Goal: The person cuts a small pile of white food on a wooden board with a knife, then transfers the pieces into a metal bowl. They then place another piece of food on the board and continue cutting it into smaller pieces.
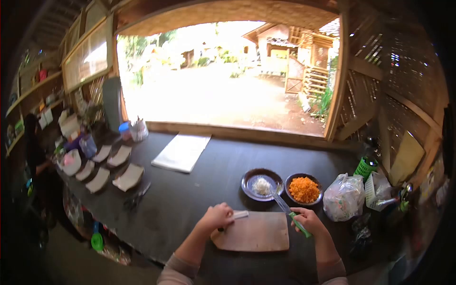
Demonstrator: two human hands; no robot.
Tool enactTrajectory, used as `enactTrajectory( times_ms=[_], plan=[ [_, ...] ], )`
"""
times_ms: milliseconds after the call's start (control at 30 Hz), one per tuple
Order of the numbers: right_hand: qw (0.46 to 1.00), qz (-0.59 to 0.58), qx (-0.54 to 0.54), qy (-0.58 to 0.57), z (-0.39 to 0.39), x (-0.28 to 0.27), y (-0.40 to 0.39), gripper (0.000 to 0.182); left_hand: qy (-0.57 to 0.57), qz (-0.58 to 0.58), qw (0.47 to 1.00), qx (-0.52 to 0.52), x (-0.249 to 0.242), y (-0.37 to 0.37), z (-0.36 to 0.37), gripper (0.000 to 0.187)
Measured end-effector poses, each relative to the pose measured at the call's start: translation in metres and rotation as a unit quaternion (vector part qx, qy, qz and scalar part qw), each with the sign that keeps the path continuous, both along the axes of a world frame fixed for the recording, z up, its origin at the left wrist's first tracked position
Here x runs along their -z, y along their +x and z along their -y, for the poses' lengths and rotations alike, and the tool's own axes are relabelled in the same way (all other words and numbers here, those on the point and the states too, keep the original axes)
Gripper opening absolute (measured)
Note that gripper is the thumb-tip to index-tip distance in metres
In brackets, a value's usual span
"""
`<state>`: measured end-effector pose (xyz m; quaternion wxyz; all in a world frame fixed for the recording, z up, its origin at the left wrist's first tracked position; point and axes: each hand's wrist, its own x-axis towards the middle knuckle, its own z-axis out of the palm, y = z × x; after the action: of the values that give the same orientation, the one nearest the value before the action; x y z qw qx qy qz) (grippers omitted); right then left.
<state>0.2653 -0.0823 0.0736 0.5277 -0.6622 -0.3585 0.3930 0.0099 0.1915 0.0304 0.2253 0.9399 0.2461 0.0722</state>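
My left hand (217, 218) is closed around a white stalk-like piece (241, 214) at the upper left of the wooden cutting board (256, 232); its exact kind I cannot make out. In my right hand (307, 221) is a knife (283, 204) with a green handle, held off the board's right edge. Its blade points up and left, toward a dark plate (247, 192) with a small heap of chopped white bits (261, 186). Right of that plate stands a dark bowl of orange shredded food (304, 190), which looks like carrot.
A tied plastic bag (344, 197), a white basket (377, 190) and a green basket (365, 167) stand at right. White sheets (182, 153) lie at the back. Scissors (137, 197) and several pale squares (128, 177) are at left, near another person (38, 161).
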Motion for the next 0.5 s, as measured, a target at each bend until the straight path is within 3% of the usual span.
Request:
enactTrajectory(
  times_ms=[133, 300, 400, 500],
  plan=[
    [0.996, 0.074, 0.044, 0.023, -0.056, 0.023, 0.017, 0.046, 0.028, 0.021, 0.999, 0.004, 0.003, 0.005, -0.001, 0.023],
    [0.972, 0.224, 0.058, 0.037, -0.069, 0.058, 0.012, 0.046, 0.027, 0.046, 0.999, 0.008, 0.004, 0.002, 0.000, 0.021],
    [0.977, 0.202, 0.057, 0.040, -0.066, 0.068, 0.019, 0.045, -0.020, 0.055, 0.998, -0.003, 0.002, 0.002, -0.003, 0.021],
    [0.982, 0.164, 0.064, 0.069, -0.072, 0.080, 0.028, 0.045, 0.002, 0.061, 0.998, 0.015, 0.005, 0.001, -0.005, 0.020]
  ],
)
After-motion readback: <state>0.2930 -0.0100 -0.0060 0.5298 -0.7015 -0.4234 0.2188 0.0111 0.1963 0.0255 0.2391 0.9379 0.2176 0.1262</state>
